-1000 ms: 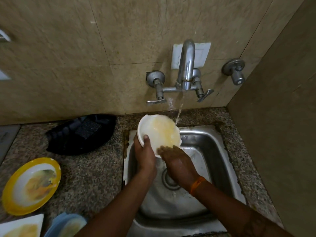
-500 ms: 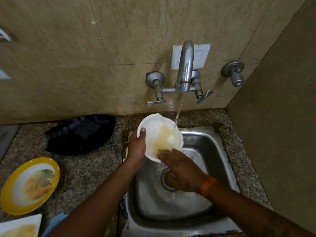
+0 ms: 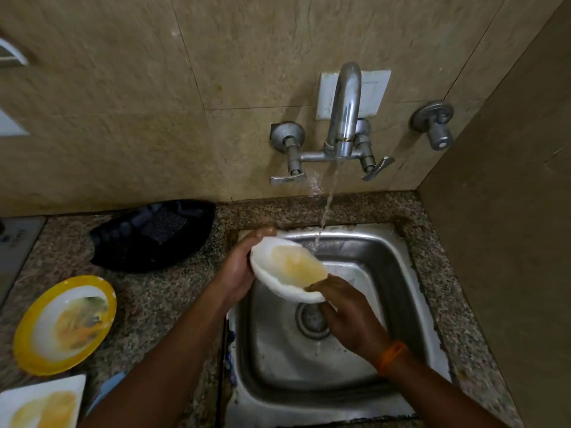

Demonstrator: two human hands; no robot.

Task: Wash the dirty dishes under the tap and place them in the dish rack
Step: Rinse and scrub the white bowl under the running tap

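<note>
A white bowl (image 3: pixel 285 268) with yellow residue inside is tilted over the steel sink (image 3: pixel 398 273). My left hand (image 3: pixel 239 270) grips its left rim and back. My right hand (image 3: pixel 346 307) holds the bowl's near right edge, fingers on the rim. Water runs from the tap (image 3: pixel 343 118) and falls just behind the bowl into the sink. A black dish rack (image 3: pixel 151 236) lies on the counter left of the sink.
A dirty yellow-rimmed plate (image 3: pixel 65 324) sits on the granite counter (image 3: pixel 160 301) at left. A white square plate (image 3: pixel 40 404) with yellow stains and a blue dish (image 3: pixel 106 389) lie at the bottom left. A side wall (image 3: pixel 509 242) closes off the right.
The bowl has tipped from facing me to lying flatter and lower over the sink. My left hand has shifted round its left side; my right hand moved to the near rim.
</note>
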